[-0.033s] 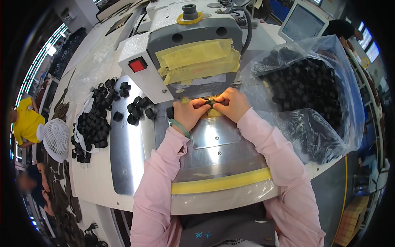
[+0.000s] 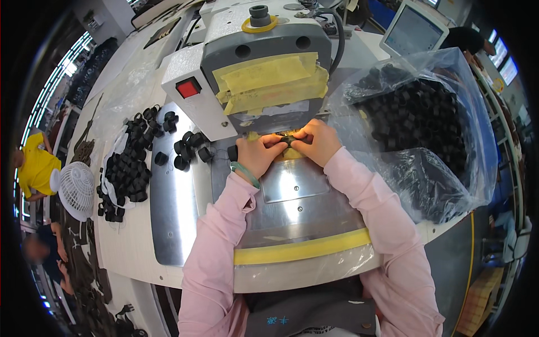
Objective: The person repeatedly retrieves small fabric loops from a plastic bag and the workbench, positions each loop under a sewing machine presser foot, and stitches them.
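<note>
Left hand [image 2: 259,155] and right hand [image 2: 318,141] both pinch a small black elastic loop [image 2: 288,140] under the sewing machine head [image 2: 264,73]; next needs steady feeding

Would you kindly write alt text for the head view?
Both hands, left hand and right hand, pinch a small black piece under a grey machine head patched with yellow tape. Black loops lie left; a clear bag of black parts sits right.
</note>
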`<state>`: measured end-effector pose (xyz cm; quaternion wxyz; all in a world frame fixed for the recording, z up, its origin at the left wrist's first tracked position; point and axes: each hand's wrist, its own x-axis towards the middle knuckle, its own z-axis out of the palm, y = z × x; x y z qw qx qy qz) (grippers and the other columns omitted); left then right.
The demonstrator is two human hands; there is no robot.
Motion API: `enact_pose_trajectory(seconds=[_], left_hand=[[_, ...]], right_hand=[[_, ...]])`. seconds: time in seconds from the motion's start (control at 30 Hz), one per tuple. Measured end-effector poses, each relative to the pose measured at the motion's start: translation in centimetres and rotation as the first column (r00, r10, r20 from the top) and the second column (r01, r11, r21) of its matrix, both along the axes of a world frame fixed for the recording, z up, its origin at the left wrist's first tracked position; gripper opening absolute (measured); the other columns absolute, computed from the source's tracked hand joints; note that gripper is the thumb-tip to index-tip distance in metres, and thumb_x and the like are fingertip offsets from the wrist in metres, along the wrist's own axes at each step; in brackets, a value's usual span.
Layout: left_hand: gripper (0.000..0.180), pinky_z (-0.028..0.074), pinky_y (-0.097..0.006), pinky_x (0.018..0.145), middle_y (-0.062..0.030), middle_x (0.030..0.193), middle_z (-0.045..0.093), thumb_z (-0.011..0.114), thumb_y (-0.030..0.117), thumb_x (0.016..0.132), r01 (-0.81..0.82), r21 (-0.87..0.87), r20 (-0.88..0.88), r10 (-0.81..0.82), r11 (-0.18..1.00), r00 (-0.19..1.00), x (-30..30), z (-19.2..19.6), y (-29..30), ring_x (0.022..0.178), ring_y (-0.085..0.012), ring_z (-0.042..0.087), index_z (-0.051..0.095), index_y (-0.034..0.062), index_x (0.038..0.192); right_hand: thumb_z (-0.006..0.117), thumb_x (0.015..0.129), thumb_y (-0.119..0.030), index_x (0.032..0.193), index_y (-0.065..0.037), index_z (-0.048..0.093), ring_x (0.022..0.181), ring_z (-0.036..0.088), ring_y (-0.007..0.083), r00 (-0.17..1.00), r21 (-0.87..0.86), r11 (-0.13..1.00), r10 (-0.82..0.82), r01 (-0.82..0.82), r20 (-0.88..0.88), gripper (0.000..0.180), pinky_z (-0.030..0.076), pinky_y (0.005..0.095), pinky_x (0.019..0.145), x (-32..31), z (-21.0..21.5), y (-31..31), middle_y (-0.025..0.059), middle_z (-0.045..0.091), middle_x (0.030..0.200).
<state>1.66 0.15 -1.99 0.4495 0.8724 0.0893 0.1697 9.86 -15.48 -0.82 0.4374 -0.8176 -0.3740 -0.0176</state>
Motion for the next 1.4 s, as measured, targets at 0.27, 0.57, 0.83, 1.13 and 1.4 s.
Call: enact_pose_trajectory(seconds=[0.27,0.57,0.83,1.13,1.4], left_hand=[[0.028,0.044,-0.024,0.065,-0.0097,0.072,0.064,0.065,0.028,0.067,0.016,0.027,0.000,-0.016,1.000,1.000,-0.1,-0.1,0.1,0.061,-0.0171,0.061,0.066,0.0034,0.080],[0.029,0.041,-0.024,0.066,-0.0091,0.071,0.064,0.065,0.030,0.068,0.005,0.074,-0.047,-0.001,0.997,0.999,-0.3,0.3,0.1,0.060,-0.0162,0.060,0.066,0.0033,0.081],[0.025,0.043,-0.021,0.057,-0.0075,0.068,0.062,0.066,0.017,0.070,0.017,0.020,-0.078,-0.015,1.000,0.997,-0.8,1.5,0.3,0.060,-0.0081,0.054,0.063,-0.0043,0.081],[0.032,0.041,-0.026,0.067,-0.0098,0.071,0.063,0.064,0.032,0.068,0.008,0.050,-0.067,-0.004,0.999,0.998,-0.1,0.4,0.0,0.060,-0.0193,0.059,0.066,0.0032,0.082],[0.028,0.037,-0.032,0.068,-0.0028,0.069,0.063,0.059,0.037,0.067,-0.025,0.177,0.013,0.023,0.984,1.000,0.6,0.2,-1.0,0.062,-0.0202,0.058,0.066,0.0107,0.074]], right_hand=[[0.068,0.061,-0.016,0.070,-0.004,0.061,0.072,0.053,0.0239,1.000,-0.001,1.000,0.005,-0.005,-0.016,0.017,0.044,0.0326,0.064,-0.2,0.2,0.0,0.0084,0.055,0.070],[0.068,0.062,-0.016,0.071,-0.004,0.062,0.072,0.053,0.0241,1.000,-0.024,1.000,0.006,-0.007,-0.022,0.017,0.043,0.0325,0.064,-0.3,0.5,-0.1,0.0086,0.055,0.071],[0.068,0.062,-0.017,0.071,-0.004,0.062,0.073,0.053,0.0248,1.000,-0.031,0.999,0.017,-0.017,0.003,0.017,0.043,0.0332,0.065,-0.3,0.4,0.3,0.0090,0.055,0.072],[0.069,0.062,-0.017,0.070,-0.003,0.061,0.075,0.053,0.0256,0.999,-0.055,0.998,-0.004,0.002,-0.038,0.018,0.043,0.0341,0.066,-0.3,0.7,-0.1,0.0097,0.055,0.073],[0.070,0.061,-0.012,0.073,-0.002,0.062,0.061,0.055,0.0210,1.000,-0.009,1.000,-0.019,0.019,-0.017,0.017,0.044,0.0298,0.054,-0.4,1.1,-0.6,0.0090,0.055,0.069]])
